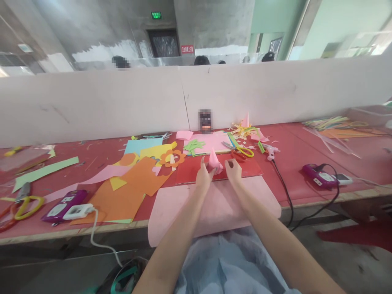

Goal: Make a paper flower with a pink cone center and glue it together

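A pink paper cone (213,158) points upward above a red mat (186,169). My left hand (204,174) is closed on its lower left side, thumb and fingers at the base. Just to the right, my right hand (234,170) has its fingers curled together, apart from the cone; whether something small is between them I cannot make out. A large pink sheet (174,208) lies under my wrists and hangs over the table edge. Beyond the mat are green paper strips (194,145) on pink paper, and scissors (241,151) with yellow and red handles.
Orange sheets (122,196) and an orange paper flower (172,158) lie to the left. A pink glue gun (271,152) with a black cord is at right. Purple power strips (65,206) sit on both sides. A white partition (122,102) closes off the back.
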Demonstrator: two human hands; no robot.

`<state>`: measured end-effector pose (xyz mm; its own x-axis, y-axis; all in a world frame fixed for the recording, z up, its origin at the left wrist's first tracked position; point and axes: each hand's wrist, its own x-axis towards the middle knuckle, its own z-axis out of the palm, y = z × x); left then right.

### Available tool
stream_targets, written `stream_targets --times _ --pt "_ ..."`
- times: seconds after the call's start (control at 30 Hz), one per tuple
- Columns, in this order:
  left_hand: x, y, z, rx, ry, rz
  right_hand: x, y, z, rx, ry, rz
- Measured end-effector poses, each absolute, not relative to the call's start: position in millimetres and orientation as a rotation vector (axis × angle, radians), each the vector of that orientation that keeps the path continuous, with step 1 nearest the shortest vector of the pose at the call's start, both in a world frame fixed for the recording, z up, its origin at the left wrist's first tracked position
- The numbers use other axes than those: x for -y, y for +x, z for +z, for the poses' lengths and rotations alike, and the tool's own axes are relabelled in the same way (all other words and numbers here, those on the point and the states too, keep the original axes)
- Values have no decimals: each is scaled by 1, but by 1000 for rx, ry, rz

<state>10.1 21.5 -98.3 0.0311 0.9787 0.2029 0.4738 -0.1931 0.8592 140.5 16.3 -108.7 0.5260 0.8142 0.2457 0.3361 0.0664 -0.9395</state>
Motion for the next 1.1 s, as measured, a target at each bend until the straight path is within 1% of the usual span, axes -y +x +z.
stream_targets --times 0.1,0.4,0.63,0.77,0.93,1.1 --pt "-25 10 -100 -1545 1834 1069 -19 145 -112 1047 -1506 441" --pt "-24 12 -103 -1678 2047 906 -22 145 -124 1439 -1700 165" --pt "-20 11 -97 -1841 2109 779 -20 143 -119 1491 -1804 157" --pt "-21 9 -98 -1918 2165 752 -18 141 -117 1541 -1769 157" --pt "-22 8 -101 -1904 2139 792 -17 136 -117 1695 -1782 109" --pt "-23 8 -102 -1840 2102 789 -17 135 -116 1725 -1823 124"
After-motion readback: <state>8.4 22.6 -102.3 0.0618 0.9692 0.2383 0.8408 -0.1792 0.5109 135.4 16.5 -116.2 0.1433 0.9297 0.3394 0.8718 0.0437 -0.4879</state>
